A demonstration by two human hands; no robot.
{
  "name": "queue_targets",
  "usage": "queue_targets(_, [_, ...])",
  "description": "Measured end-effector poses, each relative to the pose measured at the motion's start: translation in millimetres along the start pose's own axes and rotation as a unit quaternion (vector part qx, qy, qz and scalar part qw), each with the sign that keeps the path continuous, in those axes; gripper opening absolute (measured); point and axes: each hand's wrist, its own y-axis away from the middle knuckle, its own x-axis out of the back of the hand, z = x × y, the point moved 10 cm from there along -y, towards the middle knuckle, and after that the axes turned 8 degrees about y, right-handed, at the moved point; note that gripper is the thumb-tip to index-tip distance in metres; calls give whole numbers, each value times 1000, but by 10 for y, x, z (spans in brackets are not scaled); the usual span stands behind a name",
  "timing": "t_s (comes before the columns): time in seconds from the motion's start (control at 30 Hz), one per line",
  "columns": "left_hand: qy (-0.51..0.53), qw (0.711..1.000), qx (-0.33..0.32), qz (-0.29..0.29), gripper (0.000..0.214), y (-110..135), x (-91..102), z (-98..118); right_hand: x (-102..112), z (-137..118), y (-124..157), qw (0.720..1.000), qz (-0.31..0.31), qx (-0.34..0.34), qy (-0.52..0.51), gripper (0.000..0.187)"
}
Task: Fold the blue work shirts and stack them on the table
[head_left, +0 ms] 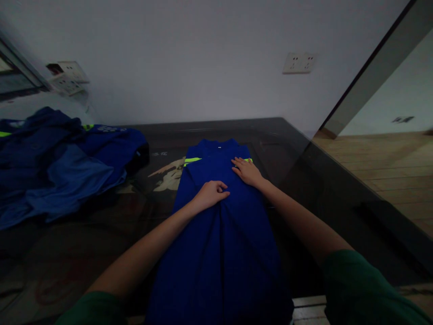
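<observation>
A blue shirt (243,234) with neon yellow-green strips lies lengthwise before me, its collar and small label at the far end. My left hand (212,194) is at its middle, fingers curled and thumb bent toward the index finger. Creases in the cloth fan out from under this hand, which appears to pinch the fabric; the fingertips are partly hidden. Farther up on the right, my right hand (246,170) rests flat with fingers spread, over the yellow-green strip on that side. The shirt's near end runs past the bottom of the view.
A heap of crumpled blue garments (67,167) lies on the left of the dark, glossy table (297,149). Behind stands a white wall with a socket plate (299,63). A dark flat object (395,230) is at the right edge, beside the wooden floor (372,158).
</observation>
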Motion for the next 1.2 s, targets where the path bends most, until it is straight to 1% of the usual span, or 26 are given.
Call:
queue_targets(0.07, [-24,1000,7,-6,23,4,1,-1,3,-1,2,1000,1,3,6,51])
queue_targets(0.17, [-41,999,-5,-11,18,28,-10,50,-4,-2,-1,1000,1,5,10,51])
queue_targets(0.3, [-43,999,-21,1,14,37,2,79,-7,0,1,1000,5,5,3,51])
queue_targets(0.47, [-18,1000,-9,-2,23,1,19,-1,19,-11,16,1000,11,3,1,50])
queue_targets(0.53, [-22,1000,-6,-2,23,-1,32,-15,25,-14,19,1000,10,0,3,51])
queue_targets(0.63, [-19,1000,-5,-3,26,11,40,-2,22,-18,16,1000,7,0,11,51])
queue_targets(0.77, [-2,1000,-1,-19,32,20,23,22,3,-17,10,1000,-1,2,16,51])
queue_targets(0.87, [20,999,12,-36,23,12,5,1,-2,-12,9,1000,-1,3,25,51])
queue_targets(0.97, [21,999,23,-41,14,4,6,-30,1,-9,10,1000,0,1,25,51])
queue_targets(1.13, [3,999,24,-39,11,11,-9,-39,13,-13,14,1000,5,-1,5,50])
queue_targets(1.2, [0,999,24,-28,16,26,-11,-34,11,-11,14,1000,3,-4,-2,50])
